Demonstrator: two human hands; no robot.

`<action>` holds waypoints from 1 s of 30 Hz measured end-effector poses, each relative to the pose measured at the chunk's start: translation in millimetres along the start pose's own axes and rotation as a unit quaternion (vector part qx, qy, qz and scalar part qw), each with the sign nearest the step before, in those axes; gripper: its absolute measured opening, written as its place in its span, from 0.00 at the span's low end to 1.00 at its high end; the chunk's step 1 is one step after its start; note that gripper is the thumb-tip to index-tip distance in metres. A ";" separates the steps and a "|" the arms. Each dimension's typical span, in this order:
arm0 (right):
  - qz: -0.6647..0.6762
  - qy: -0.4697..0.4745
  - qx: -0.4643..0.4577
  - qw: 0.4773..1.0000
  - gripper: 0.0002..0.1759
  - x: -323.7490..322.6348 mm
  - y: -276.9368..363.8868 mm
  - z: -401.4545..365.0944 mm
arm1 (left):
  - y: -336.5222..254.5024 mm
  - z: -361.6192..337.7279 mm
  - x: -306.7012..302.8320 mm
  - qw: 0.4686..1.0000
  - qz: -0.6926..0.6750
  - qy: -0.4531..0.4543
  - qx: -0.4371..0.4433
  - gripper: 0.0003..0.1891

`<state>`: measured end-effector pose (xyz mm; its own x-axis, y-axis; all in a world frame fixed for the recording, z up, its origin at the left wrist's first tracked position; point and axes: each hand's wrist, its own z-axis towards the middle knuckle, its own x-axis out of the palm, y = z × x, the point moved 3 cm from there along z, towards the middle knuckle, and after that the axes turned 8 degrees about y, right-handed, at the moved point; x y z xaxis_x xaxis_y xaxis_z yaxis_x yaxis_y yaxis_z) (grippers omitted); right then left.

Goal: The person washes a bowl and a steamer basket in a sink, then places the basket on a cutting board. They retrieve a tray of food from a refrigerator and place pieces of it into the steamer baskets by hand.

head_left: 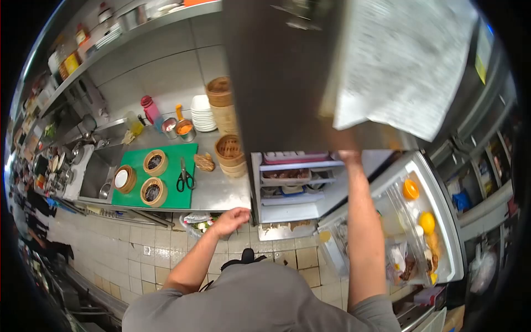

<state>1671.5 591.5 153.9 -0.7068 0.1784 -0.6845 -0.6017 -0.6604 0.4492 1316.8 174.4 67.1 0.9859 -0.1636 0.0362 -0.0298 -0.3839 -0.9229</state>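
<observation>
My left hand [230,221] hangs in front of the steel counter's front edge, fingers partly curled, with no object visible in it. My right arm reaches up to the top of the open fridge [287,212], where my right hand [347,152] is blurred and its fingers are hidden near the freezer's lower edge. The fridge door [451,232] stands open on the right, with an orange [410,189] and yellow fruit [426,222] in its racks. Trays of food [286,176] sit on the fridge shelves.
Left of the fridge, the counter [221,193] holds a green board [177,155] with small bamboo steamers [154,192] and black scissors [184,180]. Stacked steamers [229,148], white bowls [203,113] and a pink bottle [149,108] stand behind. A plastic bag [193,224] lies below.
</observation>
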 end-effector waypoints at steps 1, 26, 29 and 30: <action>-0.063 -0.084 -0.136 0.985 0.18 56.6 -94.9 16.8 | 12.3 -10.1 -9.0 1.000 0.018 -0.008 0.007 0.22; 0.382 -0.018 0.144 0.913 0.18 -85.5 -42.3 48.5 | 96.4 -121.6 -320.5 0.687 -0.386 -0.589 0.179 0.28; 0.423 -0.010 0.143 0.894 0.18 -75.6 -42.6 45.9 | 111.8 -105.8 -301.6 0.686 -0.402 -0.571 0.204 0.29; 0.442 -0.010 0.138 0.886 0.18 -72.8 -43.2 44.5 | 113.9 -98.0 -282.0 0.684 -0.380 -0.595 0.184 0.29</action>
<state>1732.4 639.5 209.9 -0.9523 -0.3050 0.0146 0.1246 -0.3445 0.9305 1019.2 87.8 -10.7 0.1349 0.8958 0.4234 0.3942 0.3435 -0.8524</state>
